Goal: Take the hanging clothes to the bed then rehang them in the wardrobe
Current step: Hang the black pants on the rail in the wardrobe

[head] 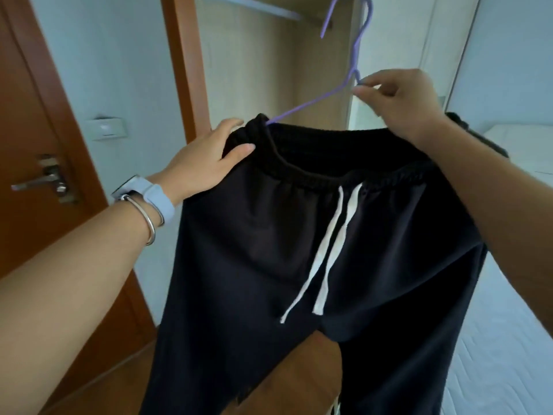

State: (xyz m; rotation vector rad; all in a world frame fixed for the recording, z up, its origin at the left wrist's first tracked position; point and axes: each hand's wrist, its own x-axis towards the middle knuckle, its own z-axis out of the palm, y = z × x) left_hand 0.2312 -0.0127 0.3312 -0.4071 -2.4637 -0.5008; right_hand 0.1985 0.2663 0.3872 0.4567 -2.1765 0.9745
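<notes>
Black drawstring trousers [269,250] with white cords hang in front of me on a purple hanger [356,52]. My left hand [206,160] grips the left end of the elastic waistband, thumb on top. My right hand [398,100] pinches the hanger at the base of its neck, above the waistband's right side. The hanger's left arm runs down into the waistband; its right arm is hidden behind my right hand and the cloth. The hook reaches up towards the wardrobe rail [254,6] inside the open wardrobe [254,70].
A brown door [36,130] with a metal handle [45,178] stands at the left, a light switch [104,128] beside it. The bed [508,339] with white bedding lies at the right. Wooden floor [119,384] shows below.
</notes>
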